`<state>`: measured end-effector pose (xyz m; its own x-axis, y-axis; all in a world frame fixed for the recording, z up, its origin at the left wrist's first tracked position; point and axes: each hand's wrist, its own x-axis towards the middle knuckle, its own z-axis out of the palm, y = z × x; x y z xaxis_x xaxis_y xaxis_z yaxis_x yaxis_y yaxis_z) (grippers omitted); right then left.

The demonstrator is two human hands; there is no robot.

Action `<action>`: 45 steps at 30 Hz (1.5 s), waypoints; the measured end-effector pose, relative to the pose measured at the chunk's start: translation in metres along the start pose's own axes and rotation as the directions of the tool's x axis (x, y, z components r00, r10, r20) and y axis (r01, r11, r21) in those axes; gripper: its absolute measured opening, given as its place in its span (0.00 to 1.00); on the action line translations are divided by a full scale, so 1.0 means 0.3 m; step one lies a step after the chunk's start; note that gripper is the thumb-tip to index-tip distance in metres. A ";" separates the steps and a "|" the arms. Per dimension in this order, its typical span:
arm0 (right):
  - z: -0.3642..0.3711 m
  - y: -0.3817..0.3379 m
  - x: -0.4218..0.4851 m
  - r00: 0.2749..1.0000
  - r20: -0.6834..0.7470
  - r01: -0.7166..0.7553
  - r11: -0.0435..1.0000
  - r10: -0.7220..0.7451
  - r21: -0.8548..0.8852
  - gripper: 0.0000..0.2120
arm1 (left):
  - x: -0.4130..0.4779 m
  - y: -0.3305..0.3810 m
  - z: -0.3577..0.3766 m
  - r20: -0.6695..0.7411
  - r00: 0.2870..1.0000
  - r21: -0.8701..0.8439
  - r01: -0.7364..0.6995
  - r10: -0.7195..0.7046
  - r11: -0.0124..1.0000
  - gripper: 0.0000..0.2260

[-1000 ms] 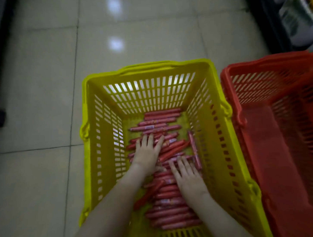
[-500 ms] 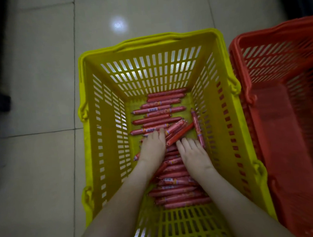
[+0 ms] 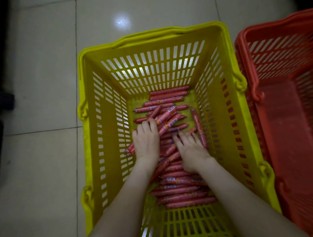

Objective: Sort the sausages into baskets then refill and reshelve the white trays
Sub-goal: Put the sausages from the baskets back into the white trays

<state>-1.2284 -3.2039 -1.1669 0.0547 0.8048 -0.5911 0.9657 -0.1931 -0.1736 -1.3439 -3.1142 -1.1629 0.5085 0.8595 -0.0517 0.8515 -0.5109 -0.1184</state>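
A yellow slotted basket [image 3: 152, 36] stands on the floor with several red wrapped sausages [image 3: 169, 95] lying in its bottom, most of them crosswise in rows. Both my forearms reach down into it. My left hand [image 3: 147, 142] has its fingers curled over a slanted bunch of sausages [image 3: 165, 117] in the middle of the pile; one end sticks out below the palm on the left. My right hand [image 3: 190, 149] lies flat on the pile beside it, fingers straight and spread. One sausage [image 3: 198, 123] lies lengthwise along the right wall.
A red slotted basket [image 3: 274, 28] with nothing visible in it stands touching the yellow one on the right. Pale tiled floor [image 3: 40, 88] surrounds the baskets at left and behind. Dark shelf bases run along the left edge and the top right corner.
My left hand's fingers have curled round a bunch of sausages that now lies slanted. The right hand has slid slightly forward, staying flat. The baskets have not moved.
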 end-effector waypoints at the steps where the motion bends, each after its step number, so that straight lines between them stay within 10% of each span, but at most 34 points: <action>1: 0.007 -0.005 -0.009 0.999 0.047 0.011 1.000 -0.011 -0.004 0.45 | -0.003 0.000 0.004 0.002 1.000 -0.006 -0.013 0.013 1.000 0.20; 14: 0.058 -0.063 -0.057 0.962 -0.213 0.116 0.960 -0.173 -0.255 0.05 | 0.048 0.036 -0.076 -0.294 0.944 -0.141 -0.196 0.148 0.971 0.17; 20: -0.257 -0.079 -0.174 0.902 -0.389 0.070 0.953 -0.186 -0.294 0.17 | 0.100 0.018 -0.343 -0.428 0.894 -0.170 -0.221 0.129 0.960 0.19; 30: -0.770 -0.149 -0.787 0.788 -0.474 -0.404 0.911 0.394 0.085 0.16 | 0.028 0.183 -1.102 -0.685 0.727 -0.315 -0.358 0.051 0.879 0.17; 36: -0.711 -0.021 -1.395 0.456 -0.423 -0.655 0.617 0.783 0.436 0.15 | -0.341 0.450 -1.414 -0.771 0.600 -0.340 -0.673 0.215 0.657 0.20; 45: -0.308 -0.042 -2.382 -0.176 -0.230 -0.548 0.099 0.957 0.830 0.11 | -1.171 0.983 -1.696 -0.879 0.152 -0.161 -0.987 0.451 0.019 0.24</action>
<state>-1.2561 -3.7248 -0.6695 0.9730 -0.1975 0.1196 -0.1454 -0.9265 -0.3470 -1.2064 -3.5750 -0.6752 0.5741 -0.1141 0.8108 -0.4648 -0.8607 0.2080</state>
